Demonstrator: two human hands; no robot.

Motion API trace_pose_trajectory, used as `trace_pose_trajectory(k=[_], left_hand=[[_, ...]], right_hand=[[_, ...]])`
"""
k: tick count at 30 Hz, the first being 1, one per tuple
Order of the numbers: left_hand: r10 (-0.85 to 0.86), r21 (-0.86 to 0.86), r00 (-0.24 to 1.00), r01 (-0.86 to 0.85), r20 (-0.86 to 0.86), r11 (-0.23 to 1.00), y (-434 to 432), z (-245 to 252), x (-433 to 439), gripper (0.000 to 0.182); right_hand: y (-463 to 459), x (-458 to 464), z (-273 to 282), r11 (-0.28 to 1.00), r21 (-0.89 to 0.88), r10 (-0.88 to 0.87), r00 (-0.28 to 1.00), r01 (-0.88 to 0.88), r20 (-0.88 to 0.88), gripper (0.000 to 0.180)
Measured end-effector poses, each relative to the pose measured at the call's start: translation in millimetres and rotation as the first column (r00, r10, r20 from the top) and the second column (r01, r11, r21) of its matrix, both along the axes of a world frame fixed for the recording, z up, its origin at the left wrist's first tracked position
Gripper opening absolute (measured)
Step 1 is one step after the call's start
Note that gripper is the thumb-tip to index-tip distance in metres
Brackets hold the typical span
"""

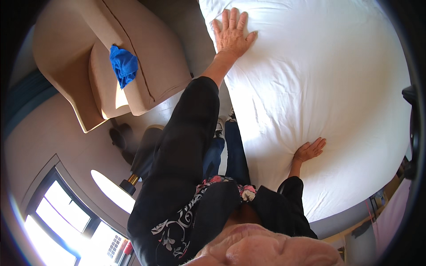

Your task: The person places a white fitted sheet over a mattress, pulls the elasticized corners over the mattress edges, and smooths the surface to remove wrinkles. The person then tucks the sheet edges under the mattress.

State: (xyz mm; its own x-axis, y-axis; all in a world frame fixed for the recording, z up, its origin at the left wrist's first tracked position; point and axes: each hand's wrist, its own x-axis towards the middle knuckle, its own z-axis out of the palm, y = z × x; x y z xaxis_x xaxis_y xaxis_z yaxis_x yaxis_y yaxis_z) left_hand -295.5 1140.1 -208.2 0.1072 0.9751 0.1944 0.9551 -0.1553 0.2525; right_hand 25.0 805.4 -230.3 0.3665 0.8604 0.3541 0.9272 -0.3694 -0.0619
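A white fitted sheet (299, 83) covers a mattress at the right, with creases running across it. My left hand (233, 38) lies flat on the sheet near the mattress edge at the top of the view, fingers spread and holding nothing. Lower down, my right hand (309, 151) rests on the sheet, its fingers fairly close but extended; the cloth puckers beside its wrist. Both arms wear black sleeves.
A tan upholstered armchair (166, 56) stands at the upper left, a blue cloth (123, 66) draped on its arm. A lit lamp (111, 189) and a window (63, 212) are at the lower left. A narrow strip of floor (163, 108) runs between chair and bed.
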Motion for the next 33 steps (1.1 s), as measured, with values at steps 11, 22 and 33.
trace_pose_trajectory(k=[11, 22, 33], left_hand=[[0.056, -0.058, 0.991, -0.049, 0.118, 0.997, 4.5, -3.2, -3.9, 0.061], [0.044, -0.124, 0.953, -0.006, 0.301, 0.992, 5.2, -12.2, -8.8, 0.062], [0.01, -0.182, 0.858, 0.097, 0.513, 0.979, 7.1, -8.9, -21.1, 0.057]], right_hand=[[57.6, 2.1, 15.4, 0.973, -0.125, -0.209, 0.973, 0.196, -0.102, 0.046], [364.0, -147.1, 13.3, 0.865, -0.128, 0.479, 0.874, -0.486, -0.082, 0.061], [528.8, -271.9, 11.6, 0.767, -0.075, 0.64, 0.768, -0.637, 0.022, 0.062]])
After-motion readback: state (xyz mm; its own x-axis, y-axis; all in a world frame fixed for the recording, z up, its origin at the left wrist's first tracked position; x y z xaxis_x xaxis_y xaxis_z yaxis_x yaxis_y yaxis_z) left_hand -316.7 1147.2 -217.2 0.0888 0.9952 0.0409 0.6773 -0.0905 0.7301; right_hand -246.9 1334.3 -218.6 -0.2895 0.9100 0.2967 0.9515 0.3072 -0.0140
